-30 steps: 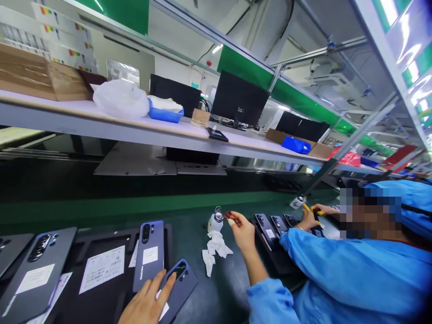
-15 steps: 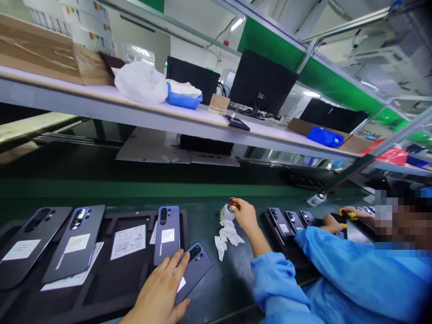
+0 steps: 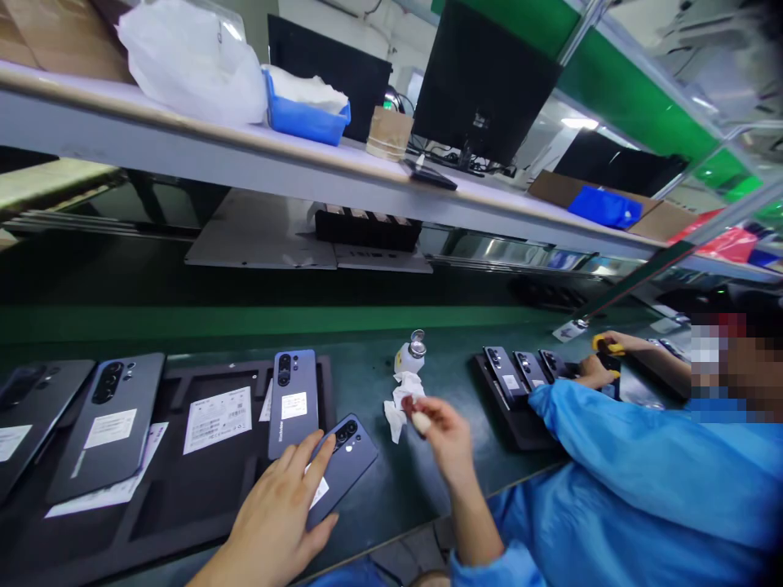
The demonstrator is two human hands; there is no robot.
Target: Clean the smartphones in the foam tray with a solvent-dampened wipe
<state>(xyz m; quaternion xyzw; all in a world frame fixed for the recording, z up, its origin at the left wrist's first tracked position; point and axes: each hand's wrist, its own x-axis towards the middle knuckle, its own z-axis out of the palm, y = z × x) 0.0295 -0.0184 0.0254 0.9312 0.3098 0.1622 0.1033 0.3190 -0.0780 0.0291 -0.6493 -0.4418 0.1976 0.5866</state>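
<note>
My left hand [image 3: 278, 497] lies over the lower left of a dark blue-grey smartphone [image 3: 351, 461], fingers on its back and thumb along its lower edge. That phone lies at a slant, camera side up, beside the black tray. My right hand [image 3: 451, 440] is pinched in front of crumpled white tissues [image 3: 409, 390]; a small pale thing shows at its fingertips, too blurred to name. Just behind the tissues stands a white dispenser bottle [image 3: 409, 357] with its metal lid raised. Another labelled smartphone [image 3: 294, 403] rests in the tray, above my left fingers.
The black tray [image 3: 183, 501] at left bears several phones and a printed label sheet [image 3: 218, 418]. A second tray [image 3: 519, 432] of phones lies at right, by a co-worker's blue sleeve [image 3: 617, 424]. Above the bench runs a shelf [image 3: 245, 151] with monitors and a blue bin [image 3: 309, 116].
My right hand has moved from the bottle's top down toward me, in front of the tissues. The bottle now shows fully. My left hand stays on the phone; the view has shifted slightly.
</note>
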